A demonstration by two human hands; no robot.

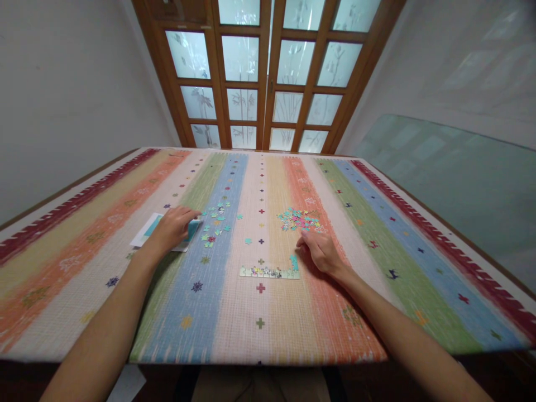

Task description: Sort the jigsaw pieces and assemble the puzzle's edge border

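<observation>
My left hand (179, 225) rests over a white card with a blue-green picture (151, 228), fingers bent and drawn together. Its fingertips reach the edge of a loose spread of teal and green jigsaw pieces (218, 215); whether they grip one is too small to tell. My right hand (320, 251) is closed with the fingers curled, just below a heap of mixed jigsaw pieces (298, 219). Anything within its pinch is hidden. Left of that hand lies a joined strip of jigsaw pieces (268, 272), with a teal piece (293, 262) standing up from its right end.
A striped, patterned cloth (234, 312) covers the table. Single teal pieces, one (248, 241) above the strip and another (240, 216) farther back, lie between the two groups. Wooden doors with frosted panes (240, 58) stand beyond the far edge, with walls on both sides.
</observation>
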